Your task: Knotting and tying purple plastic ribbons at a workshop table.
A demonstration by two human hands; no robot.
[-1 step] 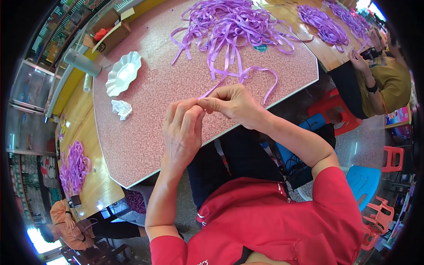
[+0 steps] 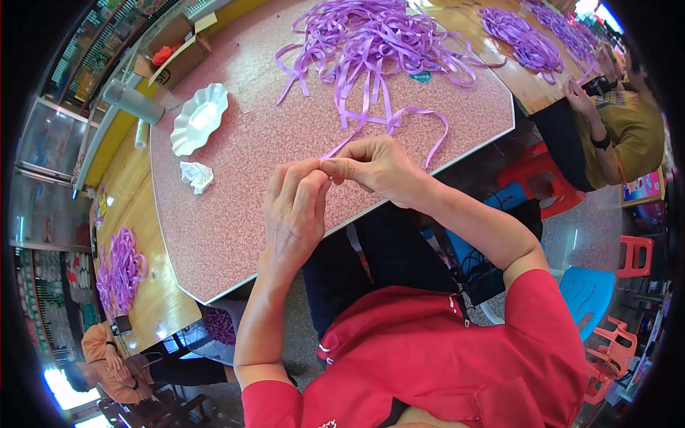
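My left hand (image 2: 294, 210) and my right hand (image 2: 382, 170) meet fingertip to fingertip above the near part of the pink speckled table (image 2: 214, 242). Both are closed in a pinch on a narrow purple ribbon (image 2: 347, 145), whose pinched part is mostly hidden by the fingers. From my hands one strand runs up toward a big tangled heap of purple ribbons (image 2: 385, 43) at the far side. Another length of ribbon (image 2: 444, 128) curves out beyond my right hand, its lower end hanging close to the table's right edge.
A white scalloped dish (image 2: 200, 120) and a crumpled white tissue (image 2: 196, 177) lie on the left. Behind them stand a grey cylinder (image 2: 134, 101) and an open cardboard box (image 2: 178, 57). More ribbon bundles (image 2: 521, 41) lie far right, near a co-worker (image 2: 621, 132); another person (image 2: 118, 364) sits lower left.
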